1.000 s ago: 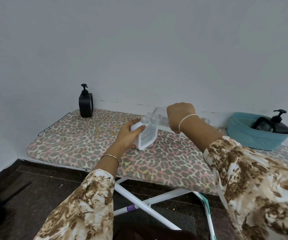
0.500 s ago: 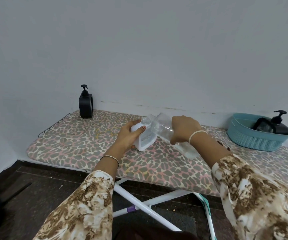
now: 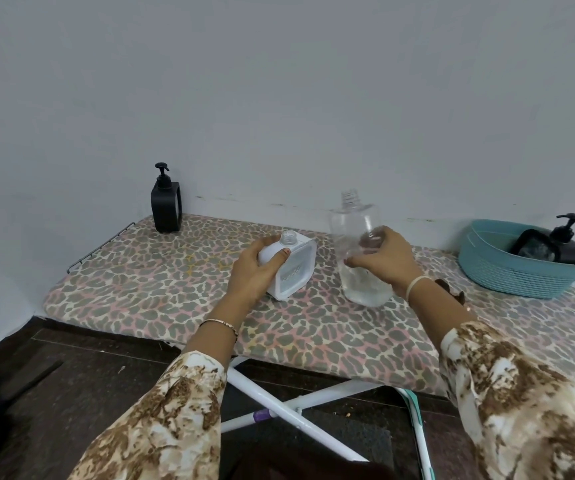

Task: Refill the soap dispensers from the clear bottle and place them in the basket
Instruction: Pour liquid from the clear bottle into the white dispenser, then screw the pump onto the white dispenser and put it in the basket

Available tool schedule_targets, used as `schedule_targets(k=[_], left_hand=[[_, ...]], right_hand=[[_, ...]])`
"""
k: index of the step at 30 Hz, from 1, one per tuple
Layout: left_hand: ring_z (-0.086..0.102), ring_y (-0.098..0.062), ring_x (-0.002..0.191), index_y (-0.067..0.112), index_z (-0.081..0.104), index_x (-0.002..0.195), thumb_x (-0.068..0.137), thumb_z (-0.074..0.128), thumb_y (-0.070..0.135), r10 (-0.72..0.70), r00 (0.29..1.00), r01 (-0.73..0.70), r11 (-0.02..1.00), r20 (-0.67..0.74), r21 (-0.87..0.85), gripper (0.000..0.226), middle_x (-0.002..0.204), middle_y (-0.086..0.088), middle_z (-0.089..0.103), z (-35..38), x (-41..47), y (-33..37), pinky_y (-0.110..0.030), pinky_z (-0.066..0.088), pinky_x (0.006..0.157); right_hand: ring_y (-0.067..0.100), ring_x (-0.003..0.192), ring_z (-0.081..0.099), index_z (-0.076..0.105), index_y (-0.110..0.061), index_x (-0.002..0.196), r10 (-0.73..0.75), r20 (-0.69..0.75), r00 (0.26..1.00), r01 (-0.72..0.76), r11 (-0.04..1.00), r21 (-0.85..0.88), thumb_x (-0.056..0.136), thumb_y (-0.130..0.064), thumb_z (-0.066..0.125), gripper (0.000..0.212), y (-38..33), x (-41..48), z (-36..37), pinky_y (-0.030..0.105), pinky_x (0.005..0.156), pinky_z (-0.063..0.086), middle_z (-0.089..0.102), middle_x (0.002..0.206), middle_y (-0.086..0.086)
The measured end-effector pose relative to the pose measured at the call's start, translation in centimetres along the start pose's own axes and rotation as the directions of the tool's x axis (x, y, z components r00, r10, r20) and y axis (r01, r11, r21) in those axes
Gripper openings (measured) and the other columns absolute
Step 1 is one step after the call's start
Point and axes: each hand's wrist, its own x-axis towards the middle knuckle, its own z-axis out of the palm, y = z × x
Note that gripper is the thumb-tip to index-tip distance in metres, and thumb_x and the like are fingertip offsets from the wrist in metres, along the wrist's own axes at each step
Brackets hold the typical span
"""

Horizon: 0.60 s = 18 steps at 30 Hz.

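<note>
My left hand (image 3: 253,271) grips a white soap dispenser (image 3: 294,268) that stands on the ironing board with its neck open and no pump on it. My right hand (image 3: 384,261) holds the clear bottle (image 3: 355,230) upright on the board just right of the dispenser; its cap is off and a little clear liquid sits at its bottom. A black pump dispenser (image 3: 166,202) stands at the board's far left corner. Another black pump dispenser (image 3: 568,245) lies in the teal basket (image 3: 507,271) at the right.
The leopard-print ironing board (image 3: 175,292) stands against a pale wall, with a wire rack at its left end. A small brown object (image 3: 452,292) lies behind my right wrist. White board legs (image 3: 279,407) cross over a dark floor below.
My right hand has swung the clear bottle from its tilted pouring position over the white dispenser back to upright and set it down to the right. My left hand stays on the dispenser.
</note>
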Motion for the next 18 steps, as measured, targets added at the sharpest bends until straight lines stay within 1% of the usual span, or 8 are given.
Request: schedule_targets(k=[3,6,11,15,18], left_hand=[[0.061,-0.008,0.100,0.027,0.062,0.123,0.086,0.069,0.037,0.009,1.000,-0.009,1.000,-0.017,-0.009,0.039,0.119,0.006,0.062,0.2,0.2,-0.4,-0.032,0.054,0.087],[0.062,-0.011,0.102,0.028,0.064,0.120,0.086,0.070,0.036,0.021,0.999,-0.022,0.999,-0.043,-0.023,0.035,0.119,0.007,0.063,0.4,0.2,-0.7,-0.035,0.055,0.089],[0.063,-0.012,0.100,0.032,0.064,0.113,0.085,0.070,0.037,0.026,0.995,-0.027,1.000,-0.094,-0.010,0.028,0.116,0.007,0.064,0.8,0.3,-0.9,-0.037,0.056,0.088],[0.064,-0.012,0.099,0.035,0.064,0.112,0.079,0.067,0.048,0.025,0.993,-0.026,1.000,-0.119,-0.005,0.036,0.114,0.009,0.064,1.2,0.1,-1.0,-0.039,0.056,0.087],[0.064,-0.011,0.097,0.034,0.063,0.112,0.084,0.068,0.040,0.026,0.992,-0.027,1.000,-0.125,-0.005,0.029,0.113,0.009,0.065,1.2,0.0,-1.0,-0.037,0.056,0.085]], right_hand=[[0.017,0.090,0.063,0.059,-0.016,0.102,0.065,-0.120,0.991,-0.041,0.980,0.197,0.061,-0.017,0.088,0.050,1.5,0.2,0.8,0.034,0.081,0.055,0.065,0.101,0.002],[0.018,0.095,0.063,0.060,-0.018,0.104,0.110,-0.205,0.972,-0.039,0.946,0.321,0.062,-0.019,0.089,0.052,2.6,0.5,1.6,0.037,0.085,0.055,0.064,0.100,0.000],[0.019,0.096,0.062,0.059,-0.023,0.103,0.066,-0.270,0.960,0.024,0.947,0.319,0.060,-0.023,0.089,0.053,3.8,1.0,2.9,0.040,0.089,0.054,0.064,0.102,-0.001],[0.019,0.098,0.061,0.056,-0.021,0.106,0.064,-0.281,0.958,0.024,0.953,0.301,0.060,-0.025,0.089,0.057,4.0,1.2,3.2,0.040,0.090,0.053,0.063,0.103,0.000],[0.020,0.103,0.059,0.052,-0.018,0.112,0.071,-0.256,0.964,0.001,0.963,0.271,0.059,-0.028,0.089,0.066,4.3,1.1,3.2,0.042,0.093,0.052,0.061,0.110,0.002]])
